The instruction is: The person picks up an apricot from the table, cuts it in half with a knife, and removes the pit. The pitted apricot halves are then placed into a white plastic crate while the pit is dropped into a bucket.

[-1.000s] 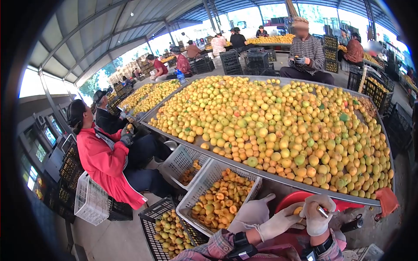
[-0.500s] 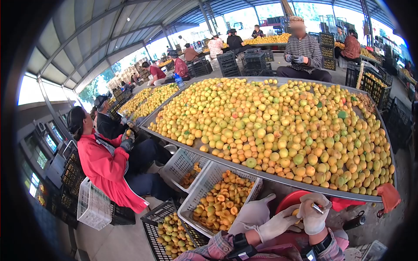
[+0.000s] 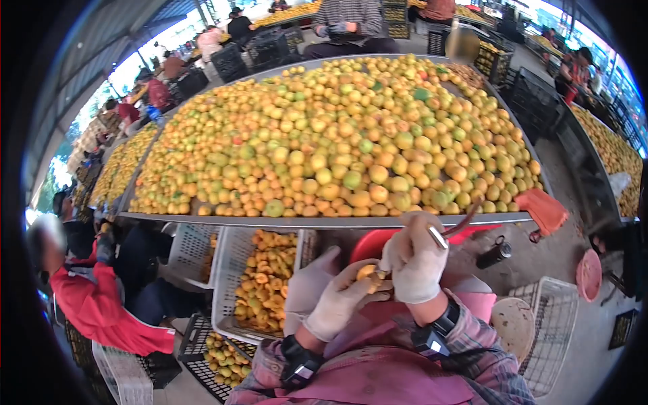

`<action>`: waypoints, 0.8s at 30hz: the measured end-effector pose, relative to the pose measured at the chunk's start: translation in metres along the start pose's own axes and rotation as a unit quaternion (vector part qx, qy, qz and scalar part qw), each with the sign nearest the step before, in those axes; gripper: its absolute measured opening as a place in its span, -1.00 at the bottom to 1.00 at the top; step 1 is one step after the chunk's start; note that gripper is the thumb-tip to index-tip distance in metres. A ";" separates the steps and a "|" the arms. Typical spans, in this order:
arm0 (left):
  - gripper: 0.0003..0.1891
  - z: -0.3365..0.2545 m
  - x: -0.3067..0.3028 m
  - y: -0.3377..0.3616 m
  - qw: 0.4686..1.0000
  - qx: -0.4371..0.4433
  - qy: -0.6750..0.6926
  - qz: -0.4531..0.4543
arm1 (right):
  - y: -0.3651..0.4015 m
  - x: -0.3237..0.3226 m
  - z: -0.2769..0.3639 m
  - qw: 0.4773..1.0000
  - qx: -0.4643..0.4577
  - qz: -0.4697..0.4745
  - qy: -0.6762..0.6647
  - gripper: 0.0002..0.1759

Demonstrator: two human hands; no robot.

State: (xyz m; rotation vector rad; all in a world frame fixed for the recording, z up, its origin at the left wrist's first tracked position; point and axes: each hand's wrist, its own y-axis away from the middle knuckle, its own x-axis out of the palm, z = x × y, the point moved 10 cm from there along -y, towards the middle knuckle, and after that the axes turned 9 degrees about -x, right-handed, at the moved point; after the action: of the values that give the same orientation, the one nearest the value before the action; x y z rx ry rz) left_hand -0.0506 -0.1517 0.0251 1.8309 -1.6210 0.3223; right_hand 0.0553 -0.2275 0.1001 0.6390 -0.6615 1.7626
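Both of my hands wear whitish gloves and meet over my lap, just below the front edge of a table (image 3: 317, 221) heaped with yellow-orange fruit. My left hand (image 3: 347, 297) is closed around a cut fruit (image 3: 368, 271). In my right hand (image 3: 415, 260) is a small metal tool (image 3: 438, 237), its bright end sticking out above the fist; its other end is at the fruit, partly hidden by the fingers. A red basin (image 3: 371, 244) lies partly behind my hands. Left of them, a light crate (image 3: 223, 290) holds opened orange fruit halves.
A black crate (image 3: 196, 344) of whole fruit stands lower left. A person in a red jacket (image 3: 94, 310) sits at the left. Right are a black bottle (image 3: 494, 253), a white crate (image 3: 557, 331), a pink basin (image 3: 588, 275) and a red cloth (image 3: 542, 210). Another person sits across the table.
The view has swung right and down, so the table and my hands appear further left. The fruit in my left hand now shows more plainly, opened, against the right hand's fingers.
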 end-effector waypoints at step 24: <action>-0.61 -0.013 -0.023 0.001 0.938 0.165 -0.253 -0.172 | 0.010 0.019 -0.030 0.974 0.004 0.131 0.186 -0.89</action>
State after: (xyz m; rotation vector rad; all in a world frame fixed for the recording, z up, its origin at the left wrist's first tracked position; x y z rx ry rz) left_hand -0.0527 -0.1255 0.0216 2.5716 -1.5880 -0.0511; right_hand 0.0382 -0.1959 0.0915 0.2189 -0.4935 2.0609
